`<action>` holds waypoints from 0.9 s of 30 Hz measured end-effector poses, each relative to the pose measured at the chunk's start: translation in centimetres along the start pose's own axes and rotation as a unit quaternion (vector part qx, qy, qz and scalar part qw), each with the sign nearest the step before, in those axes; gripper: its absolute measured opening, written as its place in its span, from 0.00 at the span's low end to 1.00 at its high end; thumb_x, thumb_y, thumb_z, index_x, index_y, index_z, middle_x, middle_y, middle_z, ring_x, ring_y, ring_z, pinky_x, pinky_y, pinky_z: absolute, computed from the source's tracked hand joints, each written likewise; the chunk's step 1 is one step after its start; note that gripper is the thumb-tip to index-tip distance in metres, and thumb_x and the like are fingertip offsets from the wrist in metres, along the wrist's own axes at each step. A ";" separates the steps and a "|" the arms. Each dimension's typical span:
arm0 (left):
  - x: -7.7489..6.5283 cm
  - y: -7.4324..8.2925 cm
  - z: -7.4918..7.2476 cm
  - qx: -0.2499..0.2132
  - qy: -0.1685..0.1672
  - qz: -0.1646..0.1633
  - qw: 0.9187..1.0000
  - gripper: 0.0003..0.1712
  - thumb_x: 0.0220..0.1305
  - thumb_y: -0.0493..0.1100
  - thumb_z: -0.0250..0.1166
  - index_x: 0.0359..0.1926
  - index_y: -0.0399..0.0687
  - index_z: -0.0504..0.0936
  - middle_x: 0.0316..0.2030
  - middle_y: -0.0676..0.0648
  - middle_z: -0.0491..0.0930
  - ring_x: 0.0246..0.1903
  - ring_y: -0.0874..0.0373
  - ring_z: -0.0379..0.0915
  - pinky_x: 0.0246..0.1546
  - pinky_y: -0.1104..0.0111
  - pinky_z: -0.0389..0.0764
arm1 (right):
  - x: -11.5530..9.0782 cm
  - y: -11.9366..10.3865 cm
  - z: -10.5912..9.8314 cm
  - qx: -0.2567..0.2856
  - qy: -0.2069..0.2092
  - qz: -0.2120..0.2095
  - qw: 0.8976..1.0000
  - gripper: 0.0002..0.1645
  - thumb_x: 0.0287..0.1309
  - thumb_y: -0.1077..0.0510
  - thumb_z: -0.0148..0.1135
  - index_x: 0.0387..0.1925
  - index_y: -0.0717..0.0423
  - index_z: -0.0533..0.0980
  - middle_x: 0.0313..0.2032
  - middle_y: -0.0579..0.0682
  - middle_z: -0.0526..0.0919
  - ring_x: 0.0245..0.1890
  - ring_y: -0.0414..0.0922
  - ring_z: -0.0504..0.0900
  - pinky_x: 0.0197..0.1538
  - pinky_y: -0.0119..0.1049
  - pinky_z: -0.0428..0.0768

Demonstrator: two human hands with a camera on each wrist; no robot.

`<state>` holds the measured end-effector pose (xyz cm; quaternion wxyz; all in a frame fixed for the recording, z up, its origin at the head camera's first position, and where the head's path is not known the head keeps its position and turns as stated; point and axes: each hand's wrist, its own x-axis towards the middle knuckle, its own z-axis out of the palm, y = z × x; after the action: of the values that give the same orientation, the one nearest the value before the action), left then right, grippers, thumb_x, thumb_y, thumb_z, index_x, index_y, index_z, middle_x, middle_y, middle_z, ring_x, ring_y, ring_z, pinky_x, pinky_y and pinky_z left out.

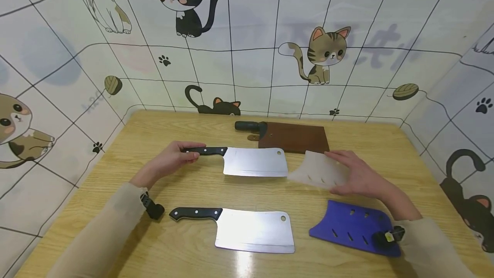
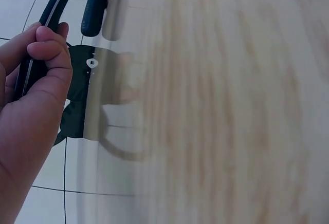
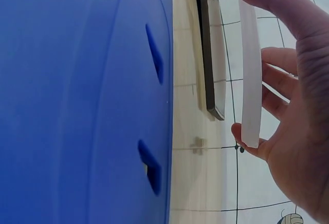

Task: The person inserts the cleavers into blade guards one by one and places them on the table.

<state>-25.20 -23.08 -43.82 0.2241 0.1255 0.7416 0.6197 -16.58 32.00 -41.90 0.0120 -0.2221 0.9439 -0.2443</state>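
My left hand [image 1: 175, 160] grips the black riveted handle [image 2: 36, 64] of a cleaver [image 1: 254, 162], whose wide steel blade points right. In my right hand [image 1: 360, 175] is a translucent white blade cover [image 1: 320, 170], held along its right end between thumb and fingers; the right wrist view shows its narrow edge. The cover's left tip lies right by the blade's far end; whether they touch I cannot tell. Nearer to me lies a second cleaver [image 1: 254, 231] with a black handle. A blue slotted blade cover [image 1: 347, 226] rests below my right forearm, partly hidden by the wrist camera.
At the back of the wooden table [image 1: 154, 248] lies another cleaver in a brown sheath [image 1: 295, 136], its dark handle [image 1: 247, 126] to the left. A wall covering [image 1: 254, 63] printed with cats and grid lines surrounds the table's back and sides.
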 end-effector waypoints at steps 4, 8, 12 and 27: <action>0.3 0.6 0.4 -0.040 0.015 0.024 0.999 0.25 0.75 0.31 0.58 0.70 0.28 0.70 0.51 0.41 0.74 0.40 0.59 0.73 0.45 0.70 0.78 | 0.0 0.1 0.1 0.010 0.001 0.001 1.000 0.59 0.38 0.45 0.86 0.71 0.62 0.69 0.68 0.66 0.67 0.67 0.66 0.63 0.59 0.69 0.68; 1.0 1.2 1.0 -0.067 0.034 0.045 0.996 0.25 0.74 0.29 0.58 0.69 0.27 0.70 0.44 0.44 0.74 0.37 0.59 0.71 0.41 0.70 0.76 | -0.2 0.0 0.3 0.019 0.007 -0.007 1.000 0.59 0.37 0.46 0.86 0.70 0.62 0.70 0.67 0.66 0.68 0.66 0.66 0.64 0.59 0.69 0.68; 1.7 1.5 1.5 -0.081 0.048 0.052 0.994 0.25 0.73 0.28 0.59 0.68 0.26 0.71 0.45 0.44 0.75 0.37 0.59 0.72 0.41 0.70 0.77 | -0.3 -0.1 0.6 0.027 0.015 -0.014 0.999 0.59 0.36 0.46 0.86 0.70 0.62 0.70 0.66 0.64 0.69 0.66 0.65 0.64 0.59 0.68 0.67; 1.0 1.0 2.1 -0.093 0.052 0.035 0.994 0.25 0.74 0.27 0.56 0.70 0.27 0.69 0.60 0.38 0.70 0.43 0.59 0.74 0.48 0.69 0.80 | 1.0 -0.8 0.9 0.026 0.009 -0.046 0.999 0.59 0.37 0.47 0.86 0.70 0.62 0.70 0.66 0.63 0.70 0.66 0.63 0.65 0.59 0.65 0.68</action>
<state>-25.13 -20.58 -43.25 0.1741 0.0977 0.6864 0.6993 -17.02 30.51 -42.25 -0.0019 -0.2630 0.9259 -0.2713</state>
